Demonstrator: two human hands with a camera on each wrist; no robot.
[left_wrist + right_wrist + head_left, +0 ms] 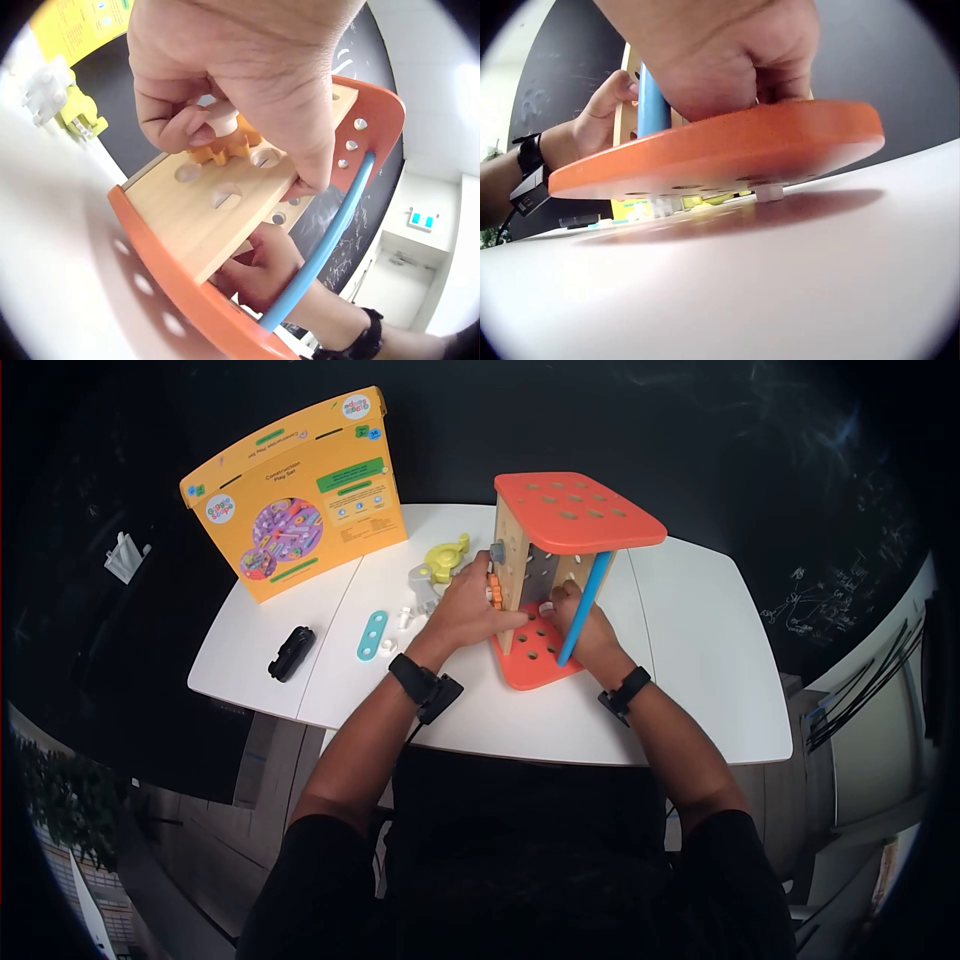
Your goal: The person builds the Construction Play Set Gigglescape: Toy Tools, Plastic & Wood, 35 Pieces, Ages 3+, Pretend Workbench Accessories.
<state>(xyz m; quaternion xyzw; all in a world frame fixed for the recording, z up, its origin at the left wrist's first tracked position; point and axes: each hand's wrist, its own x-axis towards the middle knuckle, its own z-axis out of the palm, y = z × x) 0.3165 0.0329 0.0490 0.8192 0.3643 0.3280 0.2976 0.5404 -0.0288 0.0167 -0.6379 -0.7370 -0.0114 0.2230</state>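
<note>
A toy workbench (580, 510) with red-orange end boards, wooden side panels and blue rods stands on the white table. My left hand (470, 610) grips the near-left wooden panel (217, 202), thumb over its edge. Its curled fingers touch a white peg (222, 118) at an orange gear (229, 142) on the panel's outer face. My right hand (590, 630) reaches inside, past a blue rod (586, 608), with fingers curled at a small white piece (547, 609) low over the bottom board (520, 670). Its fingertips are partly hidden. A grey bolt head (496, 552) sticks out higher on the panel.
Left of the workbench lie yellow-green (445, 557) and grey toy parts (424, 588), small white pieces (405, 618), a teal strip with holes (373, 635) and a black case (291, 653). Behind them stands a yellow toy box (300, 500). A dark chalkboard wall borders the table.
</note>
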